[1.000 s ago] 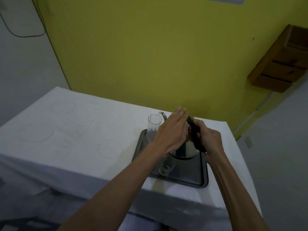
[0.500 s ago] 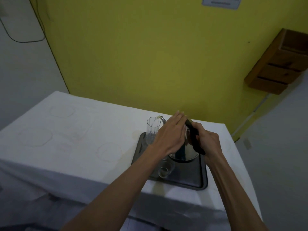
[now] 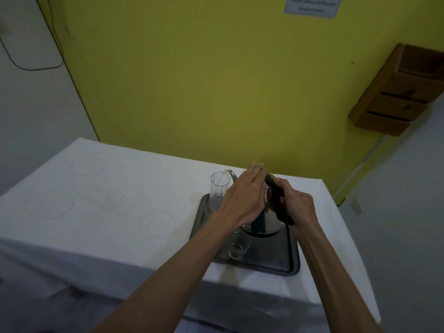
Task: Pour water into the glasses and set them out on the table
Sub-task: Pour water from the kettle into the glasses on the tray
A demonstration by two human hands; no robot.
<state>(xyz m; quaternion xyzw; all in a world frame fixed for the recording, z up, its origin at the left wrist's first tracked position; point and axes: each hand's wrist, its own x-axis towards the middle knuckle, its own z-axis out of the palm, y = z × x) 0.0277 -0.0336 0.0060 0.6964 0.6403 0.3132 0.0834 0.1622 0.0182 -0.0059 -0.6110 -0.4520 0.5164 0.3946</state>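
In the head view, you are filling the tall glass, which stands at the far left corner of the dark tray, on the right part of the white bench. The other glass, the short glass, sits on the near side of the tray, partly under your left arm. It looks empty, but it is hard to tell.

Your right grip is curled tight round the black handle of the shiny kettle. Your left grip lies flat on top of the kettle with its fingers straight. It presses down and holds nothing.

To do this well, pour slowly. Tip the kettle only a little, so the stream stays thin and does not splash. Press the lid down so it cannot fall off. Watch the water rise, and stop before it reaches the top. Then tip the kettle back up gently.

The kettle leans to the left. Its spout points left and far, right over the rim of the tall glass, and a thin stream of water falls in. The line from handle to spout runs from near right to far left. The tall glass stands straight up, with its open end on top.
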